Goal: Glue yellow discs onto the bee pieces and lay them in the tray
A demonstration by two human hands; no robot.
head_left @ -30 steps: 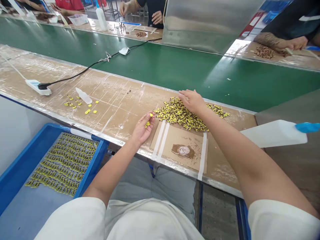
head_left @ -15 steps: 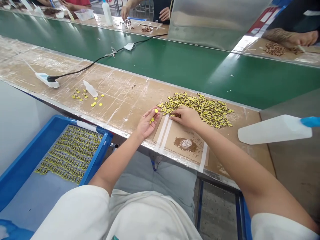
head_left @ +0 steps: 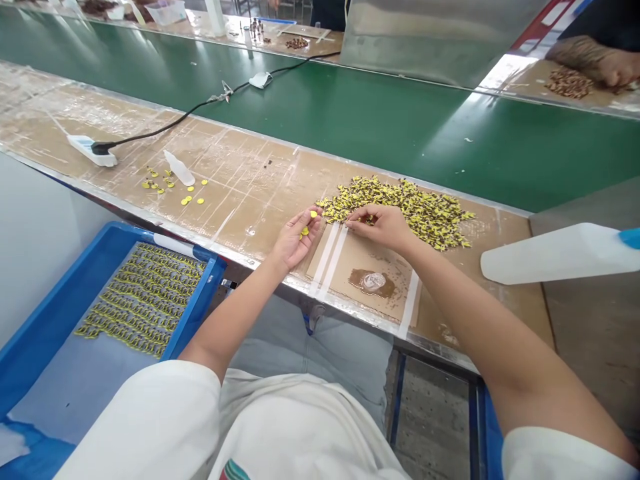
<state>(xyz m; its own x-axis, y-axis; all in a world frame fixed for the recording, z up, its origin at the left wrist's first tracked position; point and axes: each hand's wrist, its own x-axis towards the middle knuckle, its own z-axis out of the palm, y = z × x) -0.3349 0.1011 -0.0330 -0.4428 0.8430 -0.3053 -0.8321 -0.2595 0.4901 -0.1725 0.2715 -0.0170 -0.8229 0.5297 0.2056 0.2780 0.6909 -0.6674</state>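
My left hand (head_left: 296, 241) is curled with the palm partly upward. It holds small yellow discs (head_left: 305, 231), one of them between thumb and forefinger. To its right, my right hand (head_left: 385, 227) has thumb and forefinger brought together at the near edge of a heap of small yellow-and-brown pieces (head_left: 425, 213). Anything in that pinch is too small to make out. Below the right hand, a piece of cardboard (head_left: 343, 285) is fixed with white tape and bears a wet brown patch with a round clear blob (head_left: 373, 281).
A white bottle (head_left: 550, 255) lies at the right. Loose yellow discs (head_left: 186, 200) and a small white bottle (head_left: 179, 169) lie left. A blue tray (head_left: 213, 280) holds rows of yellow-and-brown pieces. A black cable (head_left: 185, 115) crosses the green belt (head_left: 350, 113). A co-worker's hand (head_left: 617, 67) is opposite.
My right hand has shifted slightly, its thumb and forefinger still together by the heap. The left hand keeps its discs. The view has tilted a little, and a co-worker's hands at the far side are mostly out of frame.
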